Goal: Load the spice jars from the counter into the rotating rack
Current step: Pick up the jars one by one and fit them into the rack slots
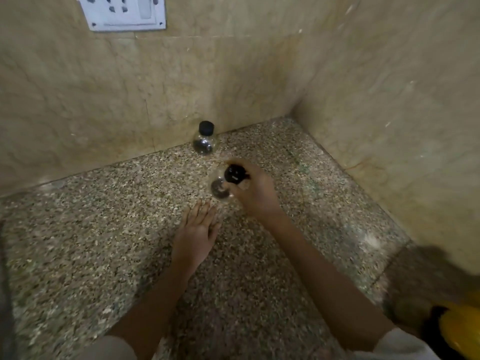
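My right hand (255,192) grips a clear glass spice jar (220,189) with a black cap near the middle of the speckled counter (104,242); my fingers curl round its neck and cap. A second clear jar (204,139) with a black cap and dark contents stands upright against the back wall, beyond and left of the held one. Just below and left of the held jar, my left hand (196,233) lies flat on the counter with straight fingers and holds nothing. The rotating rack is not recognisable in this view.
Beige stone walls (376,100) close off the counter at the back and right and meet in a corner. A white socket plate (122,11) sits high on the back wall. A blurred yellow and dark object (457,331) fills the bottom right corner.
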